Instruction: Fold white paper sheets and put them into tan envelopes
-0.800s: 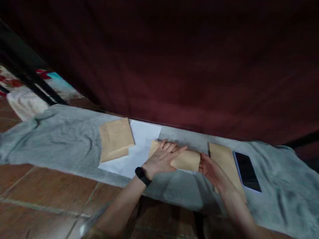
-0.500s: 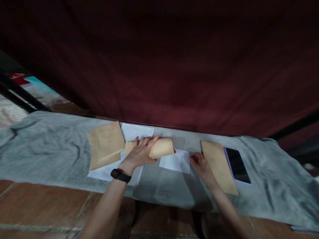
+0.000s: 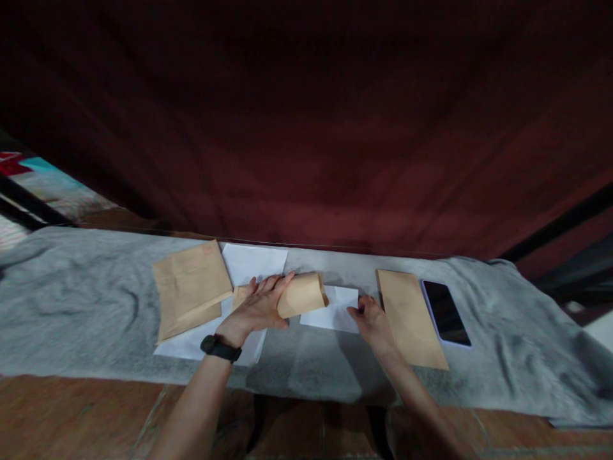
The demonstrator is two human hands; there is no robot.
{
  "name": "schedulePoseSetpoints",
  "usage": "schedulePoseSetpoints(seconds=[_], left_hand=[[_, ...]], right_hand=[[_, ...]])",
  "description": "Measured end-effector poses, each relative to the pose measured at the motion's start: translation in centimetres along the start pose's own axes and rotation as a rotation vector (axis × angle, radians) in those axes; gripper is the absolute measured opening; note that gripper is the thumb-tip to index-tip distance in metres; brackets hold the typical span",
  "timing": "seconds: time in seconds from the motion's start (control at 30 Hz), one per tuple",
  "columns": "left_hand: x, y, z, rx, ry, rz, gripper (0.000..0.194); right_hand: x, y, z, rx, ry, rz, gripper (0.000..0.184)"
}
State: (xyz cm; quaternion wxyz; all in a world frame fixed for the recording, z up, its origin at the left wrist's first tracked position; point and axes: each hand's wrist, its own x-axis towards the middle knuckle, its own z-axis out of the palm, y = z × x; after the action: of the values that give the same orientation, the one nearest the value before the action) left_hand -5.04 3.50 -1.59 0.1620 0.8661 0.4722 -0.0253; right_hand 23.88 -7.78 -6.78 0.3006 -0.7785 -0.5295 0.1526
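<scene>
My left hand [image 3: 261,306], a dark band on its wrist, is laid across a brown paper envelope [image 3: 301,295]. Its fingers are along the top side and its thumb at the lower side, gripping the envelope, whose right end bulges into an open mouth. Partly under that mouth lies a folded white paper [image 3: 332,313]. My right hand [image 3: 371,319] pinches the paper's right edge between thumb and curled fingers. Left of my left hand, another brown envelope [image 3: 191,281] rests on white sheets [image 3: 256,259].
A flat brown envelope [image 3: 412,319] lies right of my right hand, beside a phone [image 3: 446,313] with a pale purple edge. Grey cloth [image 3: 96,300] covers the narrow surface. Behind it hangs a dark red curtain [image 3: 325,160]; tiled floor [image 3: 67,409] shows in front.
My right hand has moved to the paper's right edge and closed on it. The left hand keeps its place on the envelope, whose mouth now faces slightly more downward. The view has shifted slightly.
</scene>
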Motion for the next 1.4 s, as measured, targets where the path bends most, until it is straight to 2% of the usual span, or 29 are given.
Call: schedulePoseSetpoints(seconds=[0.2,0.3,0.47,0.6,0.83,1.03,1.13,1.4], left_hand=[[0.0,0.4,-0.1,0.021,0.008,0.003,0.118],[0.0,0.7,-0.2,0.023,0.012,0.018,0.118],[0.0,1.0,-0.4,0.009,0.005,0.021,0.119],[0.1,1.0,-0.3,0.013,-0.003,-0.002,0.119],[0.0,1.1,-0.3,0.037,-0.001,0.032,0.121],[0.1,1.7,-0.2,0.041,0.001,0.079,0.123],[0.1,2.2,-0.2,0.026,-0.006,0.095,0.123],[0.6,4.1,0.8,-0.05,-0.034,0.19,0.124]], right_hand=[[2.2,0.6,-3.0,0.416,0.321,-0.018,0.033],[2.5,-0.2,-4.0,0.542,0.396,-0.02,0.039],[1.8,-1.1,-3.4,0.632,0.318,-0.043,0.037],[1.9,-0.2,-2.9,0.585,0.183,-0.032,0.035],[2.8,1.8,-4.3,0.468,-0.068,-0.034,0.027],[2.6,1.8,-5.0,0.462,-0.156,-0.043,0.026],[2.5,1.6,-4.2,0.487,-0.162,-0.022,0.027],[0.9,-0.3,0.5,0.467,-0.013,0.049,0.033]])
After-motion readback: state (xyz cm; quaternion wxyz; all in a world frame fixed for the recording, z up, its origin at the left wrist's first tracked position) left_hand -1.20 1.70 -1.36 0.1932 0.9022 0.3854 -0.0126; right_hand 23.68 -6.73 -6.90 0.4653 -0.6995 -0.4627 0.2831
